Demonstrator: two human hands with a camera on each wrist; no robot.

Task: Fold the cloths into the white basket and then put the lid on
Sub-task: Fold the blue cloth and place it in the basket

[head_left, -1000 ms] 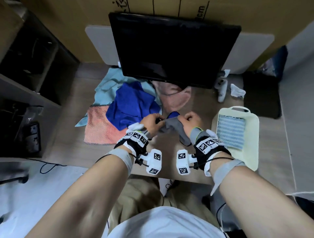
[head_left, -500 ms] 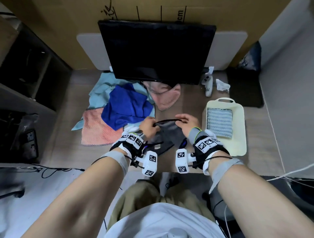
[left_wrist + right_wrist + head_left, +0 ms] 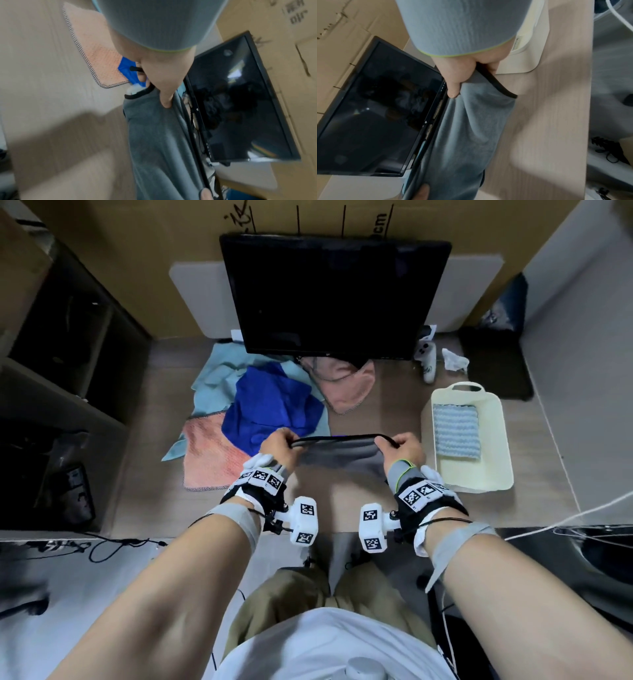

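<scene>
A grey cloth (image 3: 342,455) with a black hem hangs stretched between both hands above the desk. My left hand (image 3: 279,445) pinches its left top corner, and my right hand (image 3: 400,446) pinches the right one. The left wrist view shows the thumb pressed into the grey cloth (image 3: 159,135); the right wrist view shows fingers curled round the hem of the grey cloth (image 3: 467,128). The white basket (image 3: 496,440) sits at the right with a folded light blue cloth (image 3: 455,431) inside. No lid is in view.
A pile of cloths lies at the left: royal blue (image 3: 270,402), orange (image 3: 212,457), pale teal (image 3: 215,378) and pink (image 3: 346,386). A black monitor (image 3: 332,299) stands behind. A white controller (image 3: 427,361) and crumpled tissue (image 3: 454,359) lie beyond the basket.
The hands moved apart and lifted, so the bunched grey cloth now hangs spread out by its top edge.
</scene>
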